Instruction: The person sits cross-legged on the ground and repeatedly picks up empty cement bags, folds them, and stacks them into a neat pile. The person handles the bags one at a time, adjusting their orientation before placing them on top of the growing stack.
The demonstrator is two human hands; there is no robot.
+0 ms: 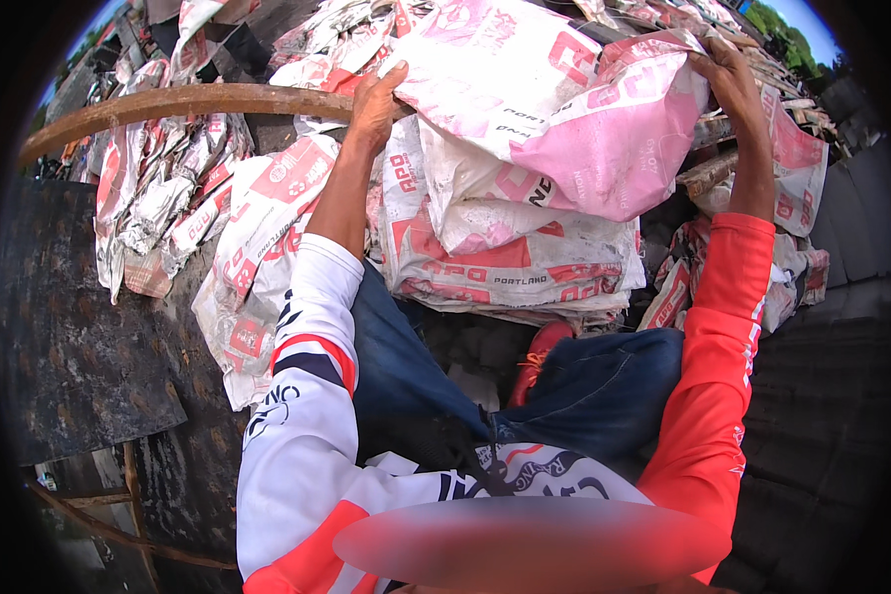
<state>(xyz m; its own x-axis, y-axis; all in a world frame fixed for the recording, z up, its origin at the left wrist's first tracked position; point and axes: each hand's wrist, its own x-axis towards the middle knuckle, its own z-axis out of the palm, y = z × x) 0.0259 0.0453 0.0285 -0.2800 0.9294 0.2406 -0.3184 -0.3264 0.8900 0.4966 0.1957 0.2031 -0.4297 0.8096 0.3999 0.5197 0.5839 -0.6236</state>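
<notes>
A white and pink empty cement sack (604, 139) is stretched between my hands, creased and dusty. At its left edge, my left hand (374, 107) is closed with the thumb pointing up. My right hand (729, 77) pinches its upper right corner, where the material bunches up. Below the held sack lies a stack of flattened cement sacks (515, 267), white with red print, in front of my knees. Some of the stack is hidden under the held sack.
A curved wooden beam (198, 99) runs from the left toward my left hand. Crumpled sacks (173, 213) are heaped at left, with another loose sack (277, 218) nearer. More sacks (797, 188) lie at right. Dark sheets (79, 337) cover the left side.
</notes>
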